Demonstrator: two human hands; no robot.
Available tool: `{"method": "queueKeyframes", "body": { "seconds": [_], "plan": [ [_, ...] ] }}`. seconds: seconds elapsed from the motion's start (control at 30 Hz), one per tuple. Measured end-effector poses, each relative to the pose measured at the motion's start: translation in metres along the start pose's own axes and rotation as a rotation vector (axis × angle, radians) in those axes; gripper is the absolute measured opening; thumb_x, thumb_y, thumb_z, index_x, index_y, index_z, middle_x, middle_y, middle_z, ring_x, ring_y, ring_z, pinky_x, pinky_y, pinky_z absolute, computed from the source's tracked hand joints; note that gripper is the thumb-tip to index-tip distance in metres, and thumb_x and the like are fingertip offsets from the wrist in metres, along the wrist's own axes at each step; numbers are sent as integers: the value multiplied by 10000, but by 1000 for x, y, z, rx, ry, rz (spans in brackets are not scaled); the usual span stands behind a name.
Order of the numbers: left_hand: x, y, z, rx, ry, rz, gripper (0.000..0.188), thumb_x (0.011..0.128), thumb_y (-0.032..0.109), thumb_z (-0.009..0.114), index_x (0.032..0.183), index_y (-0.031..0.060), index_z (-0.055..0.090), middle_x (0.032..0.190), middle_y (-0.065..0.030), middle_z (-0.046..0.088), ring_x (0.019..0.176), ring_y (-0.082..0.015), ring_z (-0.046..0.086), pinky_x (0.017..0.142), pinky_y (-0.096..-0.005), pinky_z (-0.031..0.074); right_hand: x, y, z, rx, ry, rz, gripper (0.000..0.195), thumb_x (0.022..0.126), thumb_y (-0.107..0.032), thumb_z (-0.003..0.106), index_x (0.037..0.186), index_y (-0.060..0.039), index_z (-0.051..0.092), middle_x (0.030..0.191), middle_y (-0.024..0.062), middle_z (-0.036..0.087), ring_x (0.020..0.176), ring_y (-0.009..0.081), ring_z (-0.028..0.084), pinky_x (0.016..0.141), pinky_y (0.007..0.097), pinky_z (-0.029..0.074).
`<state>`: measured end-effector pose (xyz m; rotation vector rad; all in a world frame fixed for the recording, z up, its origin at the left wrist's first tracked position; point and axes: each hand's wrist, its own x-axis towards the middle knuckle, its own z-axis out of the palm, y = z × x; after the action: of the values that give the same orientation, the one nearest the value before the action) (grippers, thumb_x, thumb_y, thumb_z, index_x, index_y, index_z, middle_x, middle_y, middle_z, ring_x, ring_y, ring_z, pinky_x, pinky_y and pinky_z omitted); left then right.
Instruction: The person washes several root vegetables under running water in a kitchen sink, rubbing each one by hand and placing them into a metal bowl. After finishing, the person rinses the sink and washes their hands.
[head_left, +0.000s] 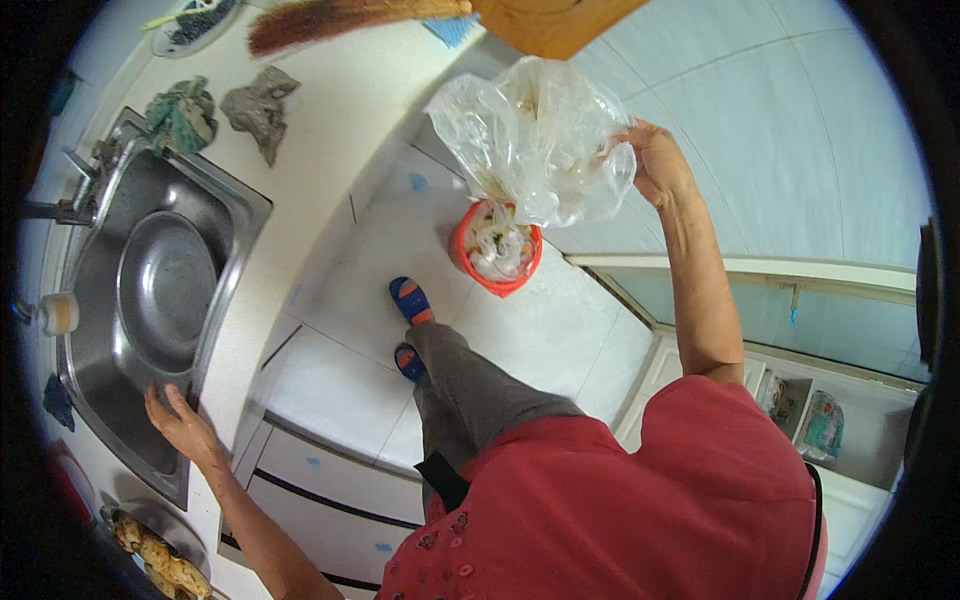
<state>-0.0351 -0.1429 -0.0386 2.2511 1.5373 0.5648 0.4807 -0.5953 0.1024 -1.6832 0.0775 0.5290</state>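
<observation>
My right hand (654, 161) grips a crumpled clear plastic bag (555, 135) by its side, out past the counter's edge. Below it on the floor stands a red trash bin (459, 251), filled with plastic and scraps. The bag's lower part overlaps the bin's far rim in view; I cannot tell whether they touch. My left hand (182, 424) hangs over the near end of the stainless steel sink (142, 420), holding nothing, fingers somewhat apart. Inside the sink sits a round metal basin (166, 292) just beyond my fingertips.
Along the white counter (330, 97) lie a green cloth (182, 116), a grey cloth (262, 109) and a brush-like broom (330, 22). A metal bowl (169, 517) of knobbly root vegetables (161, 555) stands near my left forearm. A tiled wall (750, 135) rises at right, above an open cabinet (862, 442).
</observation>
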Motion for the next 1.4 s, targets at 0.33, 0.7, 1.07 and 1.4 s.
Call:
{"method": "queueKeyframes", "body": {
  "seconds": [0.33,0.7,1.07,1.4],
  "plan": [
    [4,-21,7,20,47,-8,748,1018,606,446,1428,-15,523,1487,-234,471,1374,-382,451,1155,-473,338,50,228,-104,-486,139,365,395,858,-200,726,1114,93,659,964,168,698,765,257,683,678,394,591],
    [-47,10,-11,-151,332,253,536,1034,403,563,1417,31,514,1468,-158,534,1356,-296,493,1139,-465,384,99,366,-136,-1289,-118,57,787,808,-437,783,1330,99,541,1253,320,632,1197,444,608,1009,463,497],
    [-449,9,25,-1,-228,-501,655,993,402,616,1448,-36,439,1440,-225,489,1381,-381,417,1163,-534,294,17,427,-22,-1762,-1049,-539,585,909,-182,605,1480,-155,477,1487,287,413,1188,463,585,971,560,520],
    [-709,-19,40,302,-698,-907,587,900,283,754,1323,-59,535,1349,-272,535,1303,-435,460,1076,-539,396,67,556,-22,-1869,-703,-607,617,979,-302,508,1555,-133,364,1623,201,287,1417,513,345,997,751,370]
  ]
}}
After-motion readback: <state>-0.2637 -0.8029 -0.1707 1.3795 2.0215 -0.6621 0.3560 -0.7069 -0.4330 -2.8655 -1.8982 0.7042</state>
